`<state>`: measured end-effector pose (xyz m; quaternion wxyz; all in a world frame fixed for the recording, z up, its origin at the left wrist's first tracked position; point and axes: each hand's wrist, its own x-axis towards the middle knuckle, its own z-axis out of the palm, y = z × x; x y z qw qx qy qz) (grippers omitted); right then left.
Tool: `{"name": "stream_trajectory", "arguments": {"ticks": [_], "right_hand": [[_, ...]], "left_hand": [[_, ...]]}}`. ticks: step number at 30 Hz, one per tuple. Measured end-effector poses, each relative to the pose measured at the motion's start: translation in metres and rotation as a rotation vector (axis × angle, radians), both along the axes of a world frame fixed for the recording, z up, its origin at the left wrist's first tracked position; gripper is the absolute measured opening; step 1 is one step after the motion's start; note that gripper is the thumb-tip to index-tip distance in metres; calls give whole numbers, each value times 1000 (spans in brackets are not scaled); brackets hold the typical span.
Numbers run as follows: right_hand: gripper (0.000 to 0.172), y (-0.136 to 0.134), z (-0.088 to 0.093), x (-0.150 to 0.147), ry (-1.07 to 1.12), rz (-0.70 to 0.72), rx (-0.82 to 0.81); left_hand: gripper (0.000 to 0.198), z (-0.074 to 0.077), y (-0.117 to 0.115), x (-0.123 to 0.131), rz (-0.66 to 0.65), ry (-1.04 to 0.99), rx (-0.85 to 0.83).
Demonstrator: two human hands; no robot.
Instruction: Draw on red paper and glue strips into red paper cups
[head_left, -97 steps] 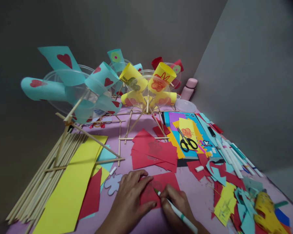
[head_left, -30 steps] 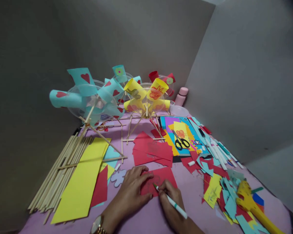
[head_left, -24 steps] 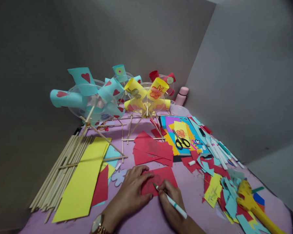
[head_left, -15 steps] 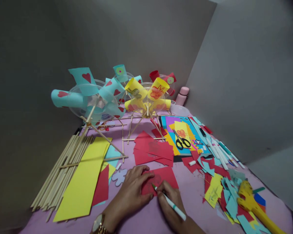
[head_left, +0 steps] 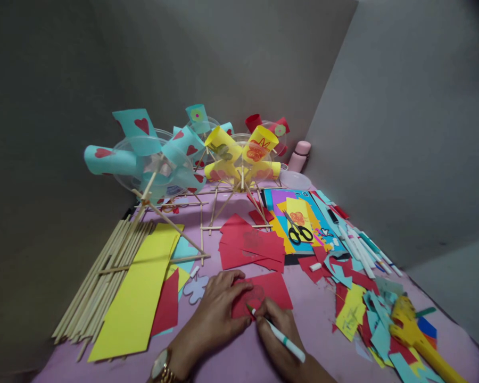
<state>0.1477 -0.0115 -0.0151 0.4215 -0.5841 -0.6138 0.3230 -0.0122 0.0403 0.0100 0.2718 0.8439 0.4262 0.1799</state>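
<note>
A red paper card (head_left: 269, 284) lies flat on the table in front of me, with a faint flower outline on it. My left hand (head_left: 223, 303) rests on its left side, fingers stretched out and holding nothing. In my right hand (head_left: 277, 324) is a green marker pen (head_left: 285, 340), its tip touching the card by the outline. Just left of my left hand lies a pale flower-shaped cutout (head_left: 196, 290), a small white cap (head_left: 194, 272) beside it. More red cards (head_left: 253, 244) lie beyond the one under my hands.
Paper-and-stick wheels stand at the back, one blue (head_left: 143, 130), one yellow (head_left: 242, 154). Wooden sticks (head_left: 99, 287) and yellow paper (head_left: 138, 298) lie left. Scissors (head_left: 299, 233), white markers (head_left: 357, 247), paper scraps (head_left: 351, 311) and a yellow glue gun (head_left: 415, 338) lie right.
The marker tip has shifted very slightly along the card. My left hand stays in place, and the view has moved a little.
</note>
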Motion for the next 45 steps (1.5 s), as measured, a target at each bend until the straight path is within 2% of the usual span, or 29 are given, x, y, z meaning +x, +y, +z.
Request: {"name": "stream_trajectory", "arguments": {"ticks": [16, 21, 30, 39, 45], "right_hand": [[9, -2, 4, 1, 51, 65, -23], [10, -2, -1, 1, 55, 43, -25], [10, -3, 2, 3, 23, 16, -35], [12, -8, -10, 7, 57, -2, -96], [11, -6, -1, 9, 34, -35, -115]], "left_hand": [[46, 2, -1, 0, 2, 11, -2], [45, 3, -3, 0, 7, 3, -1], [47, 0, -1, 0, 0, 14, -1], [51, 1, 0, 0, 3, 2, -8], [56, 1, -1, -1, 0, 0, -25]]}}
